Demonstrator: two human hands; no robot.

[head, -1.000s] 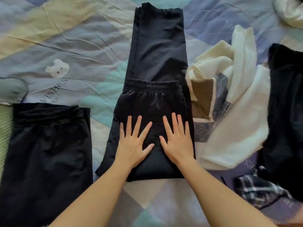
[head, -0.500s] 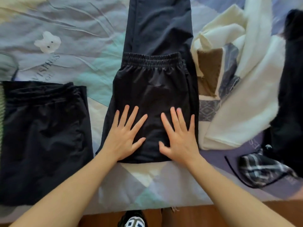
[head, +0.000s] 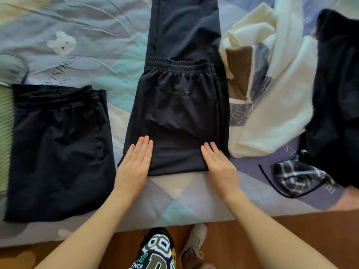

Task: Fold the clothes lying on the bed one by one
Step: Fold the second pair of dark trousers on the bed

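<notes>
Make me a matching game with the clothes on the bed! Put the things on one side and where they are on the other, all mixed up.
Things:
1. dark trousers
2. folded black shorts
3. cream garment
4. plaid cloth

Places:
A. far left of the bed
B. near edge, right side
C. under both hands
D. just right of the trousers

Pairs: 1-C, 2-A, 3-D, 4-B

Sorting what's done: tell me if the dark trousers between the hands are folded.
Partly folded: the dark trousers lie doubled, waistband on the legs, which run past it.
</notes>
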